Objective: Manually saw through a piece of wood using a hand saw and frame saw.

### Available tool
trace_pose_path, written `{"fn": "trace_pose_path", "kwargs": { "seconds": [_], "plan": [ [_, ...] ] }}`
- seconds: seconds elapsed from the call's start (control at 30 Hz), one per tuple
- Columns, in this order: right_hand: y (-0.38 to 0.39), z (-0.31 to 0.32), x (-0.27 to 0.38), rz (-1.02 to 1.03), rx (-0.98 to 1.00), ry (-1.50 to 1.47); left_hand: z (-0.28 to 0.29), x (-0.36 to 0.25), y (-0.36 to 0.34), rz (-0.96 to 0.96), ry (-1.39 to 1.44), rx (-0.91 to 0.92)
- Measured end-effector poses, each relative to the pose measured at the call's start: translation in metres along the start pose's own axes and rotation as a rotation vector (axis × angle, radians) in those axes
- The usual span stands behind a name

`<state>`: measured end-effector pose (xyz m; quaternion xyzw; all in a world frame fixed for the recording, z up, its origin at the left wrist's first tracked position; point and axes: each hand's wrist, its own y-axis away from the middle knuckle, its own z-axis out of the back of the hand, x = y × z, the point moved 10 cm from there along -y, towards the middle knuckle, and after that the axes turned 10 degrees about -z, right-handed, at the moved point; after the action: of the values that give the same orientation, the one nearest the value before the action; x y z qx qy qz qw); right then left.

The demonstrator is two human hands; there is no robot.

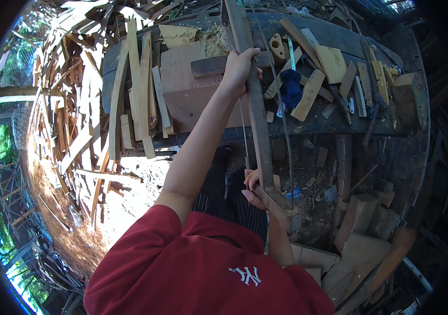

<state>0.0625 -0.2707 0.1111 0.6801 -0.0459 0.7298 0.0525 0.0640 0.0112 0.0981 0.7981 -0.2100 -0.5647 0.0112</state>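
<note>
L hand [241,65] reaches up w/ arm stretched out, grip closed around the upper part of a long dark wooden bar [258,123], which looks like one side of a frame saw; the bar runs from the top of the view, over the counter [339,37], down toward the person's lap. R hand [258,191] sits low near the body, fingers wrapped round the bar's lower end, so both grips are shut on the same piece. A thin cord or blade [283,126] runs alongside the bar on its right, close but apart from it; can't tell which it is. Under the L hand a short dark crosspiece [208,65] lies over a wide reddish board [187,84] on the counter. Left of that, several long pale slats [140,84] lie side by side, ends hanging past the counter's near edge. Right of the bar: a blue cloth [290,86], small offcuts and a yellowish flat block [331,63], plus a chunky wood block [408,97] at the far right end. A big heap of scrap strips [71,115] is piled left of the counter. Wood chunks [360,215] lie on the ground lower right. Person wears a red shirt [182,268].
</note>
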Motion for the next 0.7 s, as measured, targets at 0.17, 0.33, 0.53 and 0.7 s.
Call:
{"fn": "trace_pose_path", "kwargs": {
  "seconds": [0.17, 0.33, 0.53, 0.7],
  "plan": [
    [0.004, 0.003, -0.005, 0.123, -0.268, -0.057, 0.084, -0.057, -0.010, -0.474, -0.914, -0.173],
    [0.012, -0.003, -0.020, 0.115, -0.372, -0.072, 0.096, -0.003, -0.047, -1.098, -1.629, -0.044],
    [0.015, -0.022, -0.021, 0.206, -0.287, -0.051, 0.107, 0.007, -0.052, -1.043, -1.657, -0.112],
    [0.035, -0.037, -0.062, 0.138, -0.386, -0.353, 0.102, 0.002, -0.048, -1.120, -1.662, -0.087]
  ]
}}
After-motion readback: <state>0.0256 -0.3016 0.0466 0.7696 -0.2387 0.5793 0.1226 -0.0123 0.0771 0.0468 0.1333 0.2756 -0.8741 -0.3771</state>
